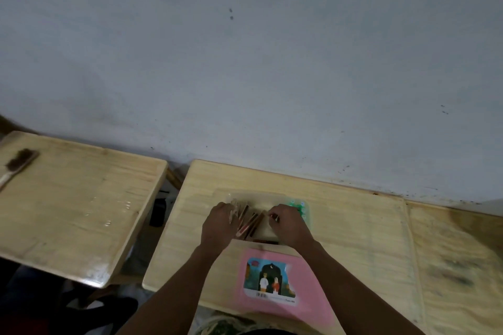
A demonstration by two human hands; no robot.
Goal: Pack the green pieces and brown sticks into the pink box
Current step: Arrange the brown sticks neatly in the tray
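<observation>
Brown sticks (249,221) bunched between both hands on bench (353,226). Left hand (219,223) fingers curled against bundle's left side; right hand (288,223) fingers bent at right edge, grip unclear. Green pieces (300,207) just beyond right hand. Pink box (283,280) lies nearer, between forearms.

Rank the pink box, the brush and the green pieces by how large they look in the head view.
1. Pink box: largest, though it is also nearest the camera.
2. Brush, on the left table: clearly smaller; its handle is cut off by the picture's edge.
3. Green pieces: smallest, but partly hidden behind the right hand, so unsure.
</observation>
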